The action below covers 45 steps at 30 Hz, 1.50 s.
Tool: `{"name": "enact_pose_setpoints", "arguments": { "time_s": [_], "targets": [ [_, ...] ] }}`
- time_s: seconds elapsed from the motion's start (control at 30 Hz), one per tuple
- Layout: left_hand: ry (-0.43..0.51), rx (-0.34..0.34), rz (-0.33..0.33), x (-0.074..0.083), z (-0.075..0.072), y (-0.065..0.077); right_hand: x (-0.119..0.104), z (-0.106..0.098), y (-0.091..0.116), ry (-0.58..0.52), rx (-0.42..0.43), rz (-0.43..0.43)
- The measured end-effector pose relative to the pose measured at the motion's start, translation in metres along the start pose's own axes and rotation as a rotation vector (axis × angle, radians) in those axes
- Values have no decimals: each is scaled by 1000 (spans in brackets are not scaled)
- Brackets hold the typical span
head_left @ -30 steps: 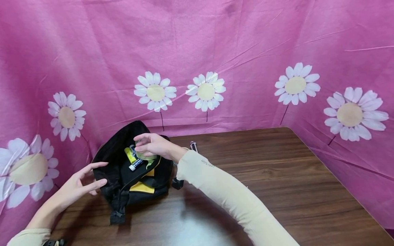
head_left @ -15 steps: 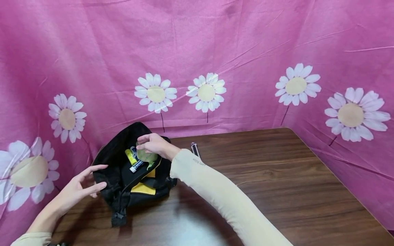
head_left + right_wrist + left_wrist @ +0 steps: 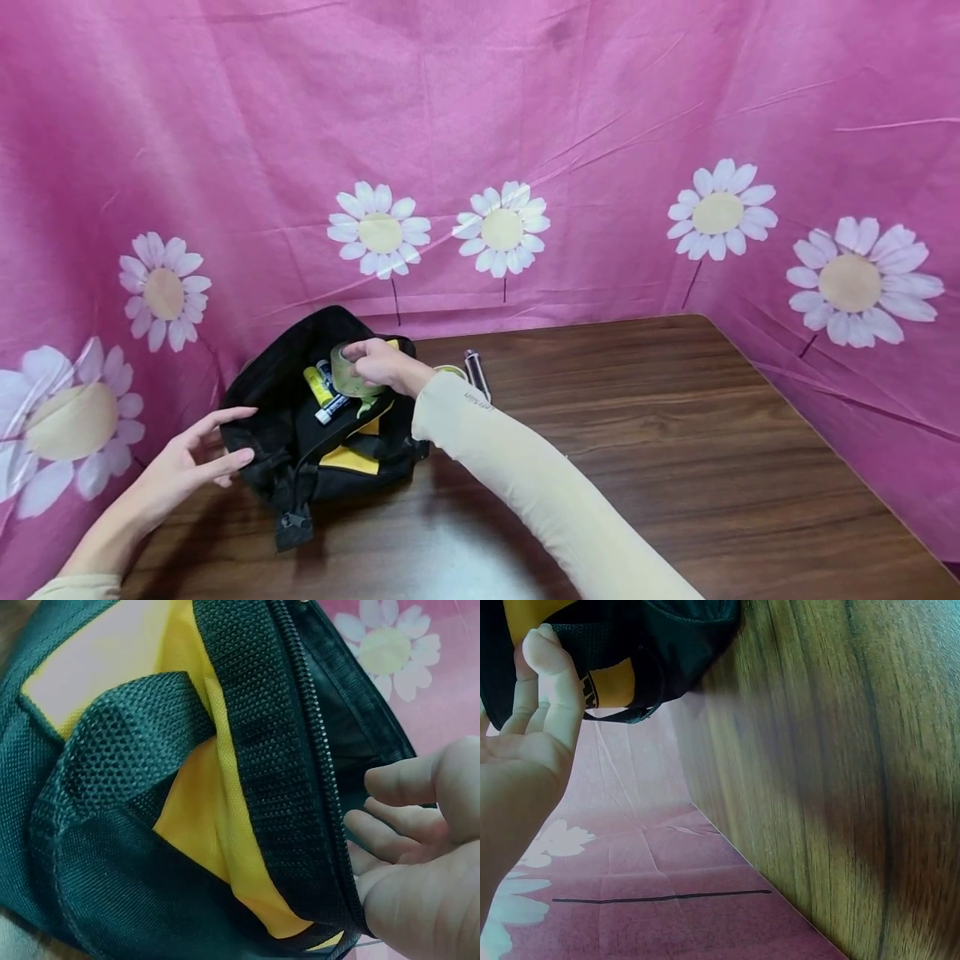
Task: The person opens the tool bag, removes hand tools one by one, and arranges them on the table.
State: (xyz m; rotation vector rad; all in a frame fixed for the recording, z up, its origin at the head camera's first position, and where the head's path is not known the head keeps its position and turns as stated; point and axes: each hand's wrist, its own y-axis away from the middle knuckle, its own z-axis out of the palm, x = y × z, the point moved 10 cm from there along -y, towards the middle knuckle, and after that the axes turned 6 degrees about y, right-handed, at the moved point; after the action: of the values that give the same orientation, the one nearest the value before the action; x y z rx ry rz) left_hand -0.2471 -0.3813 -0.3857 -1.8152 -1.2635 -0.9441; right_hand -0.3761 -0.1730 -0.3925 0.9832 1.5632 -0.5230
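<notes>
A black and yellow bag (image 3: 349, 461) stands with its zipped mouth spread wide at the table's left. At its left rim, my left hand (image 3: 187, 454) holds the edge, thumb and index finger lapping over it and other fingers outside. My right hand (image 3: 386, 367) reaches into the mouth, its fingers (image 3: 390, 836) loosely bent and apart. Against those fingertips in the head view lies a clear greenish tape roll (image 3: 347, 382); the right wrist view does not show it. Beside the roll are a yellow tube (image 3: 317, 384) and a white-and-blue tube (image 3: 332, 409).
Behind the right cuff, a silvery ribbed cylinder (image 3: 476, 373) and part of a pale yellow ring (image 3: 452, 371) lie on the wooden table (image 3: 637, 433). A pink cloth (image 3: 600, 125) with daisies hangs around the table's back and sides.
The tape roll shows more clearly beside my right fingertips, which have shifted slightly down. More of the yellow ring has come into sight past the cuff. My left hand keeps its place.
</notes>
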Motion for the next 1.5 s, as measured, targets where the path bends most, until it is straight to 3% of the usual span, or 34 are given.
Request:
{"name": "enact_pose_setpoints", "arguments": {
  "time_s": [0.1, 0.37, 0.53, 0.63, 0.8, 1.0, 1.13, 1.23, 1.5],
  "targets": [
    [-7, 1, 7, 2, 0, 2, 2, 3, -1, 19, -16, 0],
    [-16, 12, -4, 0, 0, 1, 6, 2, 2, 223, -10, -4],
    [-3, 18, -16, -1, 0, 0, 10, 8, 3, 218, -56, -19],
    [-2, 15, -15, 0, 0, 0, 10, 11, 3, 215, -46, -71],
    [4, 14, -29, -1, 1, 0, 7, 7, 4, 327, 121, -153],
    [8, 5, -34, -2, 4, -1, 7, 1, 5, 546, 302, -113],
    [8, 7, -34, -3, 4, -1, 10, -4, 6, 536, 349, -67],
    [5, 5, -30, -3, 4, -1, 16, -4, 5, 482, 338, -39],
    [2, 11, -52, -6, 3, -2, 46, 7, 1, 88, 135, 81]
  ]
}}
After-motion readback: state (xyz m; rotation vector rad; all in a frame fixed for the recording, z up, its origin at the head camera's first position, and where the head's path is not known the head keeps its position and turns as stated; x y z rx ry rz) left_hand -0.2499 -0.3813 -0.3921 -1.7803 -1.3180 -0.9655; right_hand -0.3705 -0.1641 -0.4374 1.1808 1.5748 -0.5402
